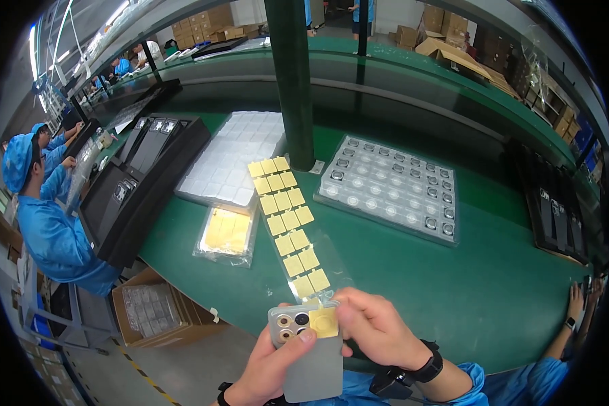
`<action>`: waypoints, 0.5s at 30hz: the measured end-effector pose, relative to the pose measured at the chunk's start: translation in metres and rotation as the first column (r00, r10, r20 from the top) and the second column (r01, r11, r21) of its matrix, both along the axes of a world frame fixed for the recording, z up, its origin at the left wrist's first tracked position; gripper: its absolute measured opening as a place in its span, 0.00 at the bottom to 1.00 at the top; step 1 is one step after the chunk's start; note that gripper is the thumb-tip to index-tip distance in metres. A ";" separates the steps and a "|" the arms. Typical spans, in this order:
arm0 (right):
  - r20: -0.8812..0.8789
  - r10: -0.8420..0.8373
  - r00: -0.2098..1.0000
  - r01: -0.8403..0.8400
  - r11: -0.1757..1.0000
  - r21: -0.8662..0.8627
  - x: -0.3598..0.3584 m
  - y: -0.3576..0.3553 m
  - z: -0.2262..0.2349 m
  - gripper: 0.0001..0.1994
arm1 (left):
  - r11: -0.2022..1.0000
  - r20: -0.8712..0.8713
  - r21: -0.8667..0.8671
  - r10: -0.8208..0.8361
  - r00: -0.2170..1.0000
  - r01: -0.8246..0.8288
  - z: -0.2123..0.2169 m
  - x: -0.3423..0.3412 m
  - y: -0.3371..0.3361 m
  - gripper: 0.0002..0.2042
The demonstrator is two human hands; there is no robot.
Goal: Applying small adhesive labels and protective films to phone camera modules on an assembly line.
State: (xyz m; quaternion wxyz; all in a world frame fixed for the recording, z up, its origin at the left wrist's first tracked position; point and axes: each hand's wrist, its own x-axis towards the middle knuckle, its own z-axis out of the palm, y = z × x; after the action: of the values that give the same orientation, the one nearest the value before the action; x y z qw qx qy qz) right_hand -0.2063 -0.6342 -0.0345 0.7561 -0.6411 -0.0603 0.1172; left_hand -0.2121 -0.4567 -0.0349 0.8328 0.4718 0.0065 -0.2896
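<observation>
My left hand (pixel 277 362) grips a grey smartphone (pixel 318 375), its back facing up, with the thumb beside the round camera lenses. A yellow square sticker (pixel 323 323) with a round mark lies over the phone's upper right corner. My right hand (pixel 375 325) is closed in a pinch at this sticker's right edge; its fingertips partly hide what they grip. Just beyond the phone, a clear sheet of yellow square stickers (pixel 289 241) stretches away across the green table (pixel 386 271).
A clear tray of round lens parts (pixel 386 189) lies right of the green post (pixel 293 88). To the left are a white compartment tray (pixel 233 155), a bag of yellow sheets (pixel 227 231) and a black phone rack (pixel 142 183). Co-workers (pixel 47 210) sit leftward; another person's hand (pixel 575 301) shows right.
</observation>
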 end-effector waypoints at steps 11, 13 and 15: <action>-0.039 -0.043 0.998 0.038 0.991 -0.129 0.004 0.006 0.006 0.11 | 0.985 0.070 0.169 0.026 0.997 -0.038 -0.003 0.006 0.000 0.24; 0.031 -0.037 0.999 0.042 0.983 -0.181 0.005 0.005 -0.003 0.11 | 0.966 0.131 0.253 0.021 0.991 -0.054 -0.006 0.007 0.000 0.24; 0.096 -0.025 0.995 0.047 0.972 -0.231 0.005 0.004 -0.005 0.12 | 0.986 0.047 0.156 0.046 0.998 -0.053 -0.003 0.010 -0.001 0.26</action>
State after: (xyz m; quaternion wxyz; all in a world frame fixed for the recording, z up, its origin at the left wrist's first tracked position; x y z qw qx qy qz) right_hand -0.2014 -0.6307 -0.0399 0.6739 -0.7312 -0.0694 0.0799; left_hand -0.2023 -0.4580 -0.0383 0.8000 0.5416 0.0231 -0.2573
